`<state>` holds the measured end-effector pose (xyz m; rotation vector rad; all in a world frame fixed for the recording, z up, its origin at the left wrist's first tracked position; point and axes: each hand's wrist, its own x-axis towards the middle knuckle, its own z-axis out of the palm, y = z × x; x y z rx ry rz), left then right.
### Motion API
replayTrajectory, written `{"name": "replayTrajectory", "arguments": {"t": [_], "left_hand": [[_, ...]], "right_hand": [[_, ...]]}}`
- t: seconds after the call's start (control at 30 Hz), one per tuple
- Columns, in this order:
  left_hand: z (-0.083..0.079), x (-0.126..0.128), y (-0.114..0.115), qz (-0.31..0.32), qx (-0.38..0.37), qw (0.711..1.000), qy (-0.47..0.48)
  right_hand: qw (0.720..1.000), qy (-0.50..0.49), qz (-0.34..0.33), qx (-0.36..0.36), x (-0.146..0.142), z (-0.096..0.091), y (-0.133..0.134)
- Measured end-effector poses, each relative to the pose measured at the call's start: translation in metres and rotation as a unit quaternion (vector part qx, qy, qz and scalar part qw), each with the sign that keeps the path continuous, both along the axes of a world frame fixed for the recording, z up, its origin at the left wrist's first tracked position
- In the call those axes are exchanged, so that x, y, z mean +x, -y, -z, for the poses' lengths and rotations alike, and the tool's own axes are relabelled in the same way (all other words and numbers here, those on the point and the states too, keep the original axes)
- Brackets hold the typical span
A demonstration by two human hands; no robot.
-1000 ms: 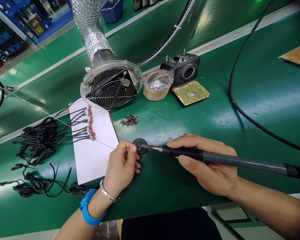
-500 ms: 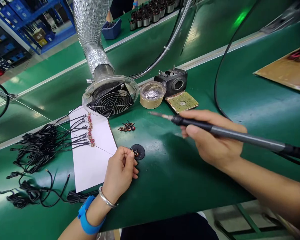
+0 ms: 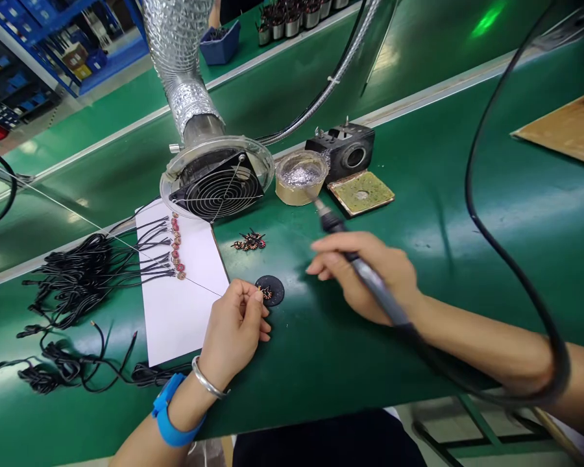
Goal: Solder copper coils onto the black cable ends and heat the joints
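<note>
My left hand (image 3: 234,327) rests on the green bench with thumb and fingers pinched on a thin solder wire (image 3: 126,246) that runs off to the upper left. Its fingertips sit at a small coil on a black round disc (image 3: 271,289). My right hand (image 3: 365,275) grips a soldering iron (image 3: 350,256) like a pen. The iron points up and away, its tip close to the round tin of silvery material (image 3: 302,175). The iron's black cable (image 3: 506,259) loops over my right forearm.
A fume extractor fan (image 3: 219,183) on a foil duct stands behind the white sheet (image 3: 180,305), which carries a row of small red coils with black leads (image 3: 78,279). A few loose coils (image 3: 249,242) lie near the fan. An iron stand and yellow sponge (image 3: 361,192) sit at the back.
My right hand lifted the iron off the coil on the disc, swung it up and turned its tip toward the tin. My left hand stayed pinched by the disc.
</note>
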<state>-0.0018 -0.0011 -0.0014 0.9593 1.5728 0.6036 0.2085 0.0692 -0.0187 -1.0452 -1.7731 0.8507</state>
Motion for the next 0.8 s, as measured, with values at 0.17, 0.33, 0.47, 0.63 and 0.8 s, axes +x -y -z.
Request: {"name": "replayTrajectory", "arguments": {"t": [0.17,0.33,0.47,0.63,0.8], "left_hand": [[-0.003,0.000,-0.001,0.012,-0.002,1.000,-0.010],[-0.007,-0.001,-0.001,0.032,-0.001,0.999,-0.028],[-0.013,-0.004,0.003,0.072,0.011,0.997,-0.038],[-0.018,-0.008,0.010,0.102,0.063,0.991,-0.067],[-0.016,-0.011,0.018,0.111,0.117,0.983,-0.087]], "right_hand": [[0.983,0.114,-0.130,0.062,-0.026,0.002,0.010],[0.979,0.135,-0.145,0.041,-0.039,0.016,0.015],[0.983,0.098,-0.142,0.057,-0.041,0.020,0.017],[0.990,0.041,-0.108,0.082,-0.037,0.018,0.015],[0.988,-0.008,-0.084,0.132,-0.033,0.012,0.013]]}}
